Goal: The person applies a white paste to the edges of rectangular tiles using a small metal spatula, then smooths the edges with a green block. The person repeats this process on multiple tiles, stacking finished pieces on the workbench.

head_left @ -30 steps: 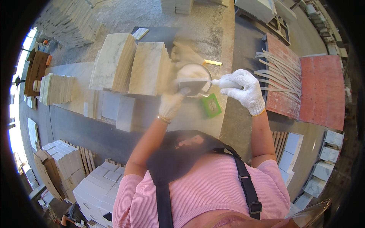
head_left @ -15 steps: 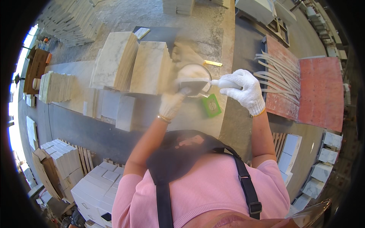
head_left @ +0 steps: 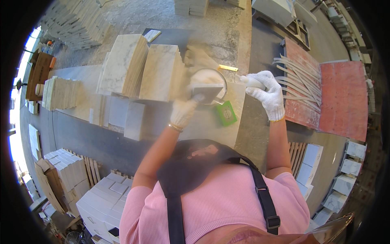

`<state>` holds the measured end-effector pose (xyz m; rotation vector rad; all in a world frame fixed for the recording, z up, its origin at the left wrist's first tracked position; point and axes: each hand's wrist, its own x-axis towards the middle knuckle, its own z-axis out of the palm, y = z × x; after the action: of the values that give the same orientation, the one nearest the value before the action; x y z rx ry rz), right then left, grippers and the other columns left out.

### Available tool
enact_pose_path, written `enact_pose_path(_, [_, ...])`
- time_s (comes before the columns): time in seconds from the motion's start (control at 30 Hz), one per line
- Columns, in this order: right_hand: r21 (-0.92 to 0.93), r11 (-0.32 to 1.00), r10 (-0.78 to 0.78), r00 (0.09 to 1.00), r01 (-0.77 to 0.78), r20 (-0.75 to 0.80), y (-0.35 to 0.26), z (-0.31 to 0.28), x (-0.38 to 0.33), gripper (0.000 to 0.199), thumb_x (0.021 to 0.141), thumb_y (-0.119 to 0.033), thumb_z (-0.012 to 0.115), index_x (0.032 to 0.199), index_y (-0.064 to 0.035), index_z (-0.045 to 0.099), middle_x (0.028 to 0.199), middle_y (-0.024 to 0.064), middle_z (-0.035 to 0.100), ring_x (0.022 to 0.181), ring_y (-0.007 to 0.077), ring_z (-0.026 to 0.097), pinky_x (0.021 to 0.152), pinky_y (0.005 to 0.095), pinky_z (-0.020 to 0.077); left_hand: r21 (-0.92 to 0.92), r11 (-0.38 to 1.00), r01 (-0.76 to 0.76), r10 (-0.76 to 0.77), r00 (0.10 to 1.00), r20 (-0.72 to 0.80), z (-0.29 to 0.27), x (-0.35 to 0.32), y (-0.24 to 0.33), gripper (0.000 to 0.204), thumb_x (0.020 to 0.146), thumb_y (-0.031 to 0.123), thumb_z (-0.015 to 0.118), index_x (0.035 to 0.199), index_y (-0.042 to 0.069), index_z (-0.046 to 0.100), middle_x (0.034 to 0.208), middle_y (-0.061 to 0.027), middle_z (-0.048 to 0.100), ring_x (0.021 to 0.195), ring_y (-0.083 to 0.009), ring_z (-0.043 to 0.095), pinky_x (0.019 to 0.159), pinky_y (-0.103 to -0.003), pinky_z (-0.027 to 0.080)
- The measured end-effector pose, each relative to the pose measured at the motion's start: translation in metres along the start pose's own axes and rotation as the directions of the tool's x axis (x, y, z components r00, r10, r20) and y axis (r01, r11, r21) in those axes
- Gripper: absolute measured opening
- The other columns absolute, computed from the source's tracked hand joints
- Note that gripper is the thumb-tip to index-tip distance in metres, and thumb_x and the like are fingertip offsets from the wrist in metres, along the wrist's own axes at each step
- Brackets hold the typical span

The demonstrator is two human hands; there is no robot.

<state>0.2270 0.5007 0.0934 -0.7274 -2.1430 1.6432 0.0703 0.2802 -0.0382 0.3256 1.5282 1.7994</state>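
My left hand (head_left: 183,112), in a white glove, holds a small pale stone tile (head_left: 206,92) up over a round white bowl (head_left: 208,79) on the worktable. My right hand (head_left: 268,96), also gloved, is shut on the white handle of a tool (head_left: 251,82) that points toward the bowl. The tool's tip is hidden by the tile and the dusty blur around it. Two stacks of upright marble tiles (head_left: 142,69) stand just left of the bowl.
A green square pad (head_left: 226,113) lies on the stone slab (head_left: 203,126) in front of me. A yellow stick (head_left: 227,68) lies behind the bowl. Red boards (head_left: 341,97) with pale strips are at the right. More tile stacks (head_left: 61,92) sit left and on pallets below.
The tile in my left hand has shifted slightly over the bowl; my right hand stays at the bowl's right side.
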Motion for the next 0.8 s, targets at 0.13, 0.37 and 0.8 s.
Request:
enact_pose_path(0.13, [0.166, 0.985, 0.065, 0.995, -0.053, -0.070, 0.050, -0.002, 0.007, 0.043, 0.079, -0.001, 0.083, 0.120, -0.0012, 0.069, 0.109, 0.0036, 0.069, 0.099, 0.0143, 0.064, 0.093, 0.0294, 0.0515, -0.018, 1.000, -0.023, 0.024, 0.998, 0.057, 0.000, -0.005, 0.006, 0.056, 0.089, 0.028, 0.080, 0.131, -0.004, 0.060, 0.119, -0.0084, 0.068, 0.105, -0.0155, 0.061, 0.093, -0.030, 0.050])
enact_pose_path(0.37, [0.076, 0.973, 0.225, 0.964, -0.216, -0.141, 0.149, 0.009, 0.014, 0.042, 0.079, -0.002, 0.082, 0.118, -0.0025, 0.065, 0.105, 0.0011, 0.069, 0.098, 0.0100, 0.063, 0.085, 0.0264, 0.0525, 0.033, 0.999, 0.039, -0.043, 0.993, 0.111, -0.003, -0.011, 0.011, 0.056, 0.095, 0.029, 0.073, 0.136, -0.005, 0.056, 0.123, -0.0090, 0.067, 0.108, -0.0155, 0.059, 0.097, -0.030, 0.047])
enact_pose_path(0.8, [-0.395, 0.909, 0.051, 0.974, -0.136, -0.220, 0.170, 0.016, 0.007, 0.026, 0.078, -0.026, 0.080, 0.101, -0.0142, 0.077, 0.088, 0.0092, 0.076, 0.082, 0.0239, 0.072, 0.078, 0.0350, 0.0569, 0.024, 0.990, 0.136, -0.138, 0.986, 0.091, -0.005, -0.017, 0.007, 0.043, 0.100, 0.025, 0.065, 0.132, -0.004, 0.060, 0.120, -0.0074, 0.067, 0.106, -0.0134, 0.059, 0.094, -0.030, 0.048])
